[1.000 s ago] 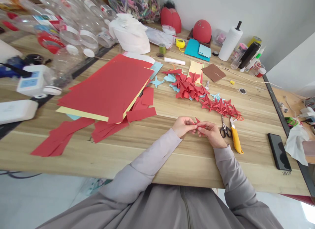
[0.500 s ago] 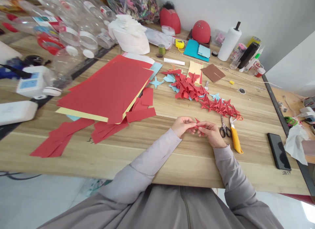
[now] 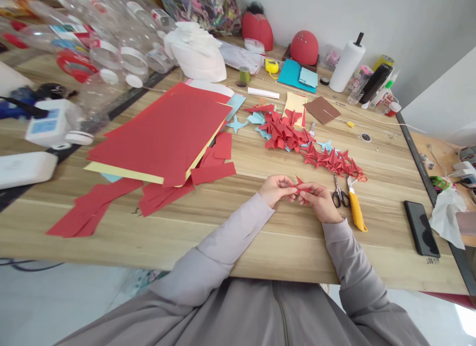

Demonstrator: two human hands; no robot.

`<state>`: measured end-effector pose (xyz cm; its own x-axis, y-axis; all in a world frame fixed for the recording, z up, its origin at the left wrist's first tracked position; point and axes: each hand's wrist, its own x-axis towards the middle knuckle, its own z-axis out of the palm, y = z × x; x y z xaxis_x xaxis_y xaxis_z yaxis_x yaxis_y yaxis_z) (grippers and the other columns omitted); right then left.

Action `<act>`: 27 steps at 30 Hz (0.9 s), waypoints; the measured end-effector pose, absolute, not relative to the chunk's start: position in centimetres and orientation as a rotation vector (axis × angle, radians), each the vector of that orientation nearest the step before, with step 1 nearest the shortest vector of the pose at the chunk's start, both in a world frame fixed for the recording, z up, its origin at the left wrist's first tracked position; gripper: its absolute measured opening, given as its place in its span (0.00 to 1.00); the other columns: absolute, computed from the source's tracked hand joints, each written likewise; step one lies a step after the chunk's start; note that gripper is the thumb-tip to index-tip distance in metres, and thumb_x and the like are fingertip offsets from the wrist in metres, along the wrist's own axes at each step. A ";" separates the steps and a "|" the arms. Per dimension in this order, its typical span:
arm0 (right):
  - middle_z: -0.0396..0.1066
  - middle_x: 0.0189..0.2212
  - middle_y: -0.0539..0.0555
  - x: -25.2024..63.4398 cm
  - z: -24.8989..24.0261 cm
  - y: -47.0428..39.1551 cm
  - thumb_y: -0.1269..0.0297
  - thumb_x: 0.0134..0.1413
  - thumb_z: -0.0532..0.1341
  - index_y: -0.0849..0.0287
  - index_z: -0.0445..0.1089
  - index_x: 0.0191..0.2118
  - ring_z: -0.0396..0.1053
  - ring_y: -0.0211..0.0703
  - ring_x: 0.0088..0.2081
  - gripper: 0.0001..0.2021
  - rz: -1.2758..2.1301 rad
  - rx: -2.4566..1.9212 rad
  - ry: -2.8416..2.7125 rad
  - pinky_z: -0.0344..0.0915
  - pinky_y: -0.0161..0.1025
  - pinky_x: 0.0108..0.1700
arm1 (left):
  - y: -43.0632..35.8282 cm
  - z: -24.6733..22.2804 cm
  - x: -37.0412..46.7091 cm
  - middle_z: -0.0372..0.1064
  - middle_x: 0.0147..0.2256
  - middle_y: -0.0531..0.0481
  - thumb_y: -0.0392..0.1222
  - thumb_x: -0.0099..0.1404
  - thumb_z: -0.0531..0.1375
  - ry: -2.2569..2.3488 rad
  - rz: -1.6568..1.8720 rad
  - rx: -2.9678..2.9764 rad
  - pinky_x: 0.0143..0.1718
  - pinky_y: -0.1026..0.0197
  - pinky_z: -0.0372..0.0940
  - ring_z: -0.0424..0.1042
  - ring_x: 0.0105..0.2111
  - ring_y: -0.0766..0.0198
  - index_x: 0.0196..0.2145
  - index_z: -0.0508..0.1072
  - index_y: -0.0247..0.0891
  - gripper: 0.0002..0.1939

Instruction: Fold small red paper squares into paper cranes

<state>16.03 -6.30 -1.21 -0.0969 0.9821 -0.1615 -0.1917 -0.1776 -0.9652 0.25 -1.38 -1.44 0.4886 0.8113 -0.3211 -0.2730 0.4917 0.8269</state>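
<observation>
Both of my hands pinch one small red paper star (image 3: 299, 180) above the wooden table. My left hand (image 3: 277, 190) grips its left side, and my right hand (image 3: 319, 200) holds its right side, with the fingertips nearly meeting. Just beyond my hands lies a heap of red paper stars (image 3: 284, 133) with some light blue ones among them. To the right of my right hand are black-handled scissors (image 3: 340, 197) and a yellow-handled cutter (image 3: 357, 211). Red paper strips (image 3: 213, 173) lie left of my left hand.
Large red sheets (image 3: 159, 133) are stacked on the left. Clear plastic bottles (image 3: 100, 53) crowd the back left. A black phone (image 3: 421, 228) rests near the right edge. Along the back are a yellow tape measure (image 3: 271, 66), a red dome (image 3: 304, 47) and a white bottle (image 3: 347, 66).
My hands have barely moved and still hold the red star, which has tilted slightly between the fingers.
</observation>
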 end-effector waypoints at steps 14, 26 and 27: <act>0.73 0.23 0.49 15.7 -0.9 -6.4 0.61 0.45 0.68 0.57 0.74 0.37 0.68 0.35 0.23 0.11 1.493 -1.105 -1.073 0.62 0.33 0.27 | -1.3 -2.0 0.2 0.73 0.20 0.48 0.37 0.39 0.74 0.704 0.740 0.816 0.22 0.64 0.66 0.72 0.19 0.64 0.28 0.67 0.31 0.22; 0.73 0.24 0.48 15.9 -1.2 -6.4 0.61 0.47 0.67 0.57 0.74 0.38 0.68 0.34 0.24 0.11 1.495 -1.103 -1.079 0.61 0.33 0.27 | -1.3 -1.8 0.1 0.72 0.20 0.50 0.37 0.38 0.74 0.695 0.728 0.770 0.21 0.66 0.66 0.72 0.19 0.65 0.29 0.68 0.31 0.23; 0.73 0.23 0.48 15.9 -1.2 -6.4 0.61 0.47 0.67 0.57 0.74 0.38 0.68 0.34 0.24 0.11 1.493 -1.104 -1.079 0.61 0.33 0.27 | -1.2 -1.8 0.1 0.72 0.19 0.50 0.37 0.38 0.74 0.696 0.728 0.771 0.21 0.66 0.66 0.72 0.19 0.66 0.29 0.68 0.31 0.23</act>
